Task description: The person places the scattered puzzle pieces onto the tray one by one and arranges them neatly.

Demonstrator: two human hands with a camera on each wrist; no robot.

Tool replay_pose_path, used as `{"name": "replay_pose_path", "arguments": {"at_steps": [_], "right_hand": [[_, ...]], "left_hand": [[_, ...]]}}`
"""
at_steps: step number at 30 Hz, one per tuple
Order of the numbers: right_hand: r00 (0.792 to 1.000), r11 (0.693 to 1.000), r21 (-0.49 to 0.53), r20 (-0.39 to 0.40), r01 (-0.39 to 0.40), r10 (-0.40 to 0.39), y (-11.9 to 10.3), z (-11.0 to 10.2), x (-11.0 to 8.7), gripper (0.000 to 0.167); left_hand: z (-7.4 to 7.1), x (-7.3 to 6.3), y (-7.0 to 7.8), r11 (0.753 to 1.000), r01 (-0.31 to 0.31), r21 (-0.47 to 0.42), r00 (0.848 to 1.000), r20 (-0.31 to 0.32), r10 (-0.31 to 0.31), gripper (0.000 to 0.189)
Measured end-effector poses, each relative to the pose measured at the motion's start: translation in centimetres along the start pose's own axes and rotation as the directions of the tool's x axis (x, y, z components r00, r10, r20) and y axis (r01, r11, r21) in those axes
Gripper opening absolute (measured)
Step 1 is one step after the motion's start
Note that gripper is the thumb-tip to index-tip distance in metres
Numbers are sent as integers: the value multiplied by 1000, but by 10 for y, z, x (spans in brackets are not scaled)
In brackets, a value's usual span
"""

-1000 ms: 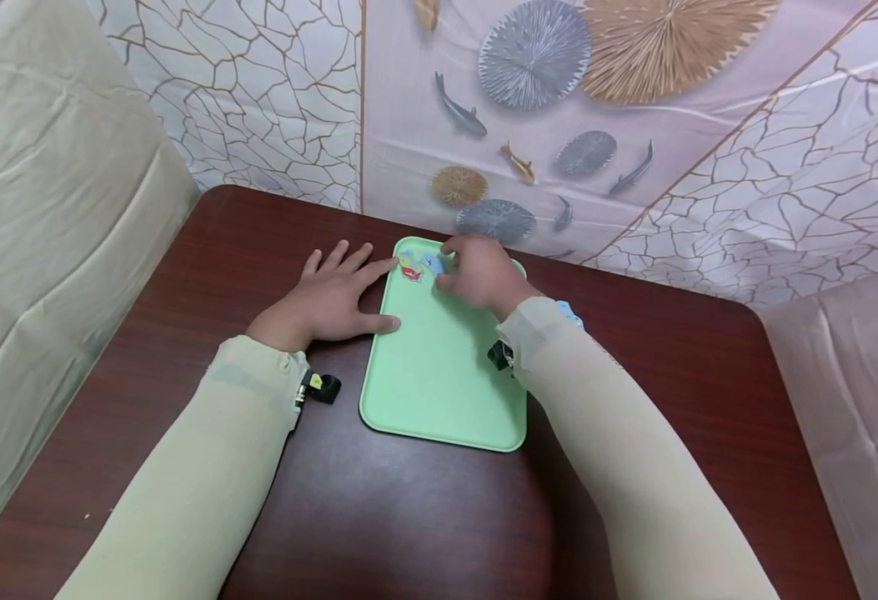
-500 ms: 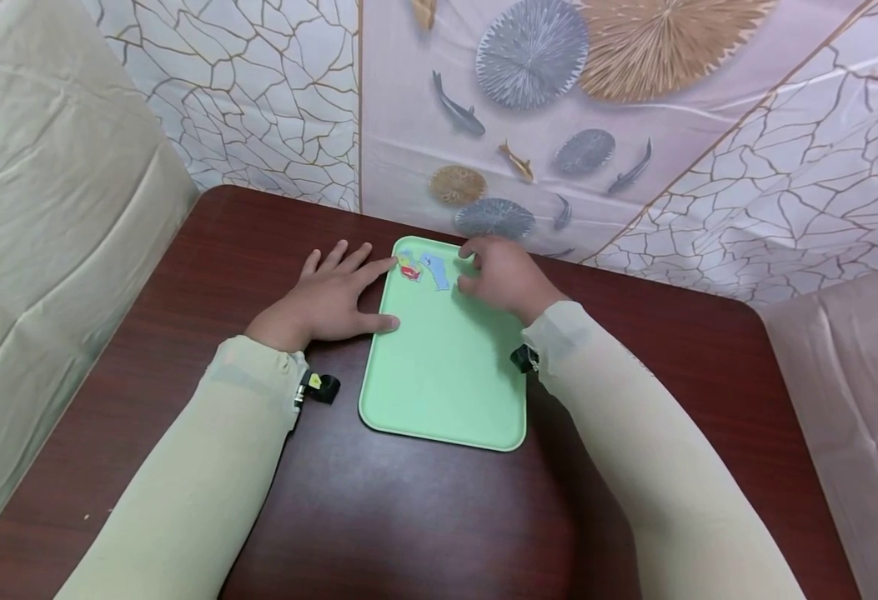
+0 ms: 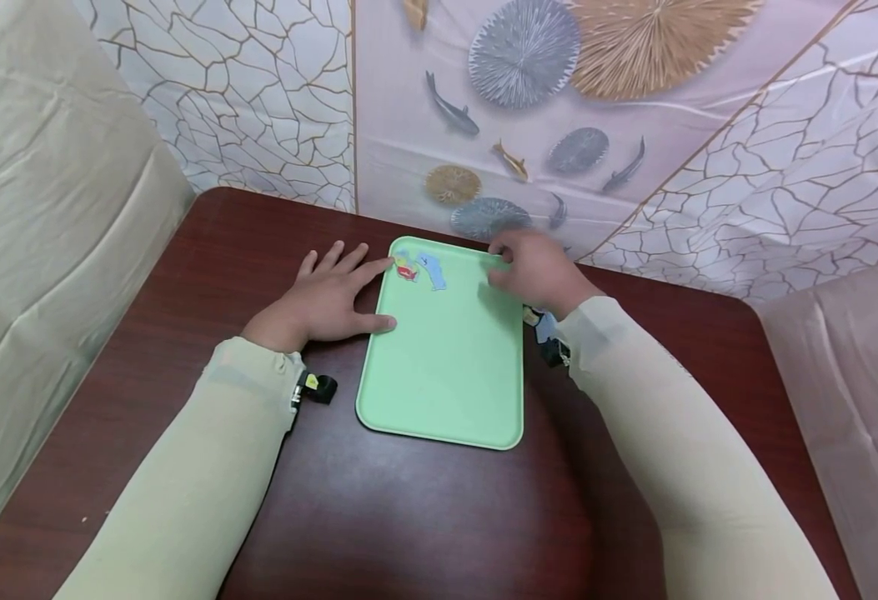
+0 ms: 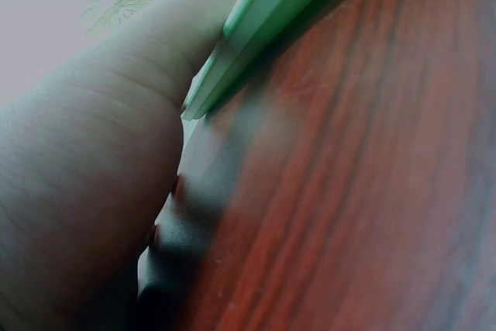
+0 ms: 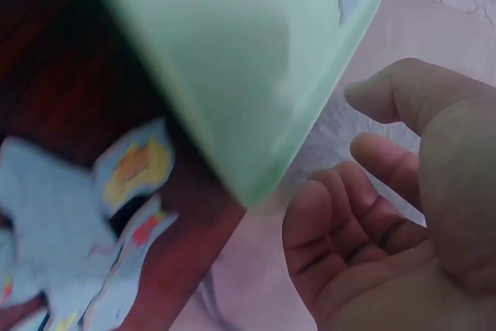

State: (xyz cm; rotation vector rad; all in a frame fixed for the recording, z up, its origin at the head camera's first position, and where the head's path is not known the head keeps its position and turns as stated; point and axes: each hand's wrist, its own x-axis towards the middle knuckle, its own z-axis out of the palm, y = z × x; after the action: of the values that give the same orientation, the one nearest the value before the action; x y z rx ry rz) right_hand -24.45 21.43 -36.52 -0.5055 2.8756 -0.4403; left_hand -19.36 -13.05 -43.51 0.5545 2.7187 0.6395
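A light green tray [image 3: 439,367] lies on the table with a few flat puzzle pieces in its far left corner. One piece is red and yellow [image 3: 406,268]; beside it lies a pale blue piece [image 3: 432,272]. My left hand [image 3: 318,300] rests spread on the table, its thumb and index finger touching the tray's left edge. Over the tray's far right corner is my right hand [image 3: 539,271], fingers loosely bent. The right wrist view shows nothing between those fingers.
Several more blue-grey puzzle pieces [image 5: 66,222] lie on the dark red-brown table [image 3: 408,517], right of the tray and partly under my right wrist. Behind the table's far edge hangs a patterned cloth [image 3: 423,100]. Pale cloth [image 3: 56,208] covers the left side.
My right hand has moved right, away from the pale blue piece, which now lies uncovered on the tray. The left hand has stayed in place.
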Motion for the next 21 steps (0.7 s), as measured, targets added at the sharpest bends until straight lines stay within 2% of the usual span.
{"name": "replay_pose_path", "arguments": {"at_steps": [6,14,21], "right_hand": [[1000,1000,19,18,-23,23,16,-8,-11,41],[1000,1000,-4,22,-21,21,36,-19,-30,34],[997,999,-49,81,-13,17,50,-28,-40,37]], "left_hand": [[1,0,0,1000,-6,-4,1000,-8,6,102],[3,0,-1,1000,-13,-13,1000,-4,13,102],[2,0,-1,1000,-5,-12,1000,-1,5,102]]}}
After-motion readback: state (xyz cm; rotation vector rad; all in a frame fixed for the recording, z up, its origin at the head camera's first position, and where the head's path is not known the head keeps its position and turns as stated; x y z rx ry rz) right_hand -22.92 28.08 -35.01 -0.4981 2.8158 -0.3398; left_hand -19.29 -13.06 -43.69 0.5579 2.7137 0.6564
